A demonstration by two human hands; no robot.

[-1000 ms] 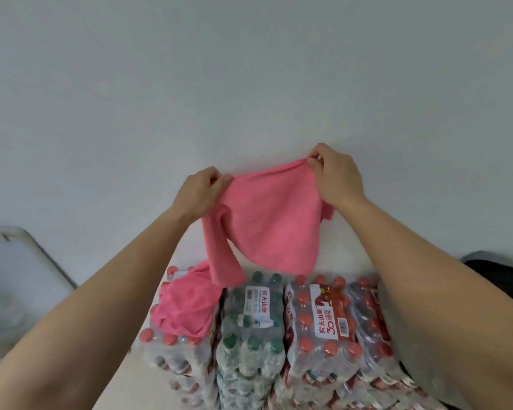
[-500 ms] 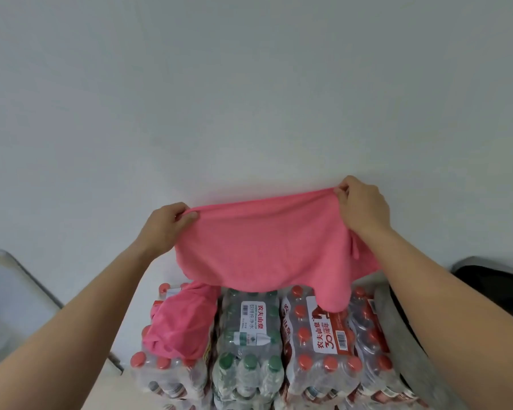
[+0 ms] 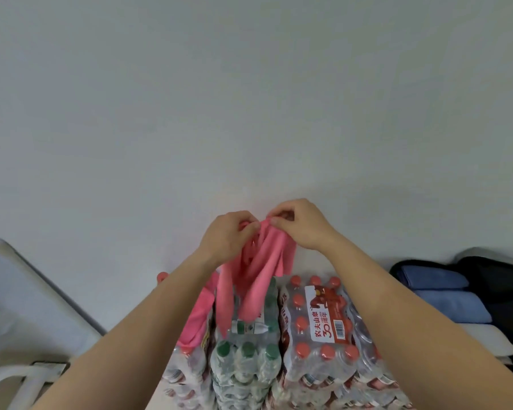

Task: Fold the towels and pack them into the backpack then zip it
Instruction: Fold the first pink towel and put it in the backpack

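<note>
I hold a pink towel (image 3: pixel 261 270) up in the air above the stacked water bottles. My left hand (image 3: pixel 225 235) and my right hand (image 3: pixel 301 224) pinch its top corners, and the two hands nearly touch. The cloth hangs doubled in long folds between my forearms. A second pink towel (image 3: pixel 197 318) lies crumpled on the bottle packs, partly hidden by my left arm. At the right edge a black backpack (image 3: pixel 498 288) lies open, with folded blue towels (image 3: pixel 444 294) and a white one (image 3: pixel 486 335) inside it.
Shrink-wrapped packs of water bottles (image 3: pixel 317 327) with red and green caps fill the space below my hands. A white wall is directly behind them. A pale folding frame (image 3: pixel 36 279) leans at the left, with a white chair part (image 3: pixel 15 380) at the bottom left.
My hands have come together from wide apart, bringing the towel's two top corners to meet. The towel went from spread flat to hanging doubled. The view now shows the open backpack.
</note>
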